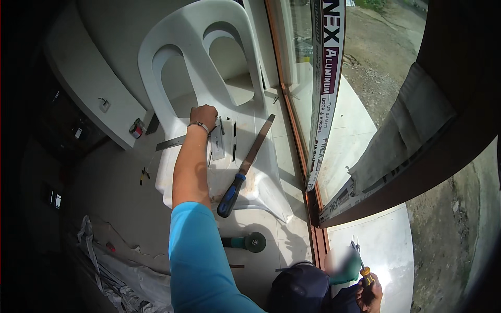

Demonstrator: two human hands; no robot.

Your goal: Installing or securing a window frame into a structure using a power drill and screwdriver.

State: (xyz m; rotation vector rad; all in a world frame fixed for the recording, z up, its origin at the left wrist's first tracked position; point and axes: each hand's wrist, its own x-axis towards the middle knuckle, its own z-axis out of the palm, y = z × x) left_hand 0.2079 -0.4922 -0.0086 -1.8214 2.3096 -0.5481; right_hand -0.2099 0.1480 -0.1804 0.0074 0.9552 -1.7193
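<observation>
My left hand (204, 115), in a blue sleeve and with a band at the wrist, reaches over the seat of a white plastic chair (180, 44). Its fingers are curled, and whatever they hold is hidden. Beside them lie a small metal piece (222, 127), a slim pale box (217, 144) and a thin black rod (234, 141). A metal ruler (171, 143) pokes out under the forearm. Across the seat rests a flat file (255, 148) with a blue-black handle. At the lower right, my right hand (370, 295) grips a yellow-handled screwdriver (366, 272), tip pointing up.
An angle grinder (254, 242) lies on the floor before the chair. A brown door frame (317, 236) and a taped, partly wrapped panel (326, 104) rise on the right. Small pliers (143, 176), a can (136, 128) and crumpled sheeting (99, 261) are at the left.
</observation>
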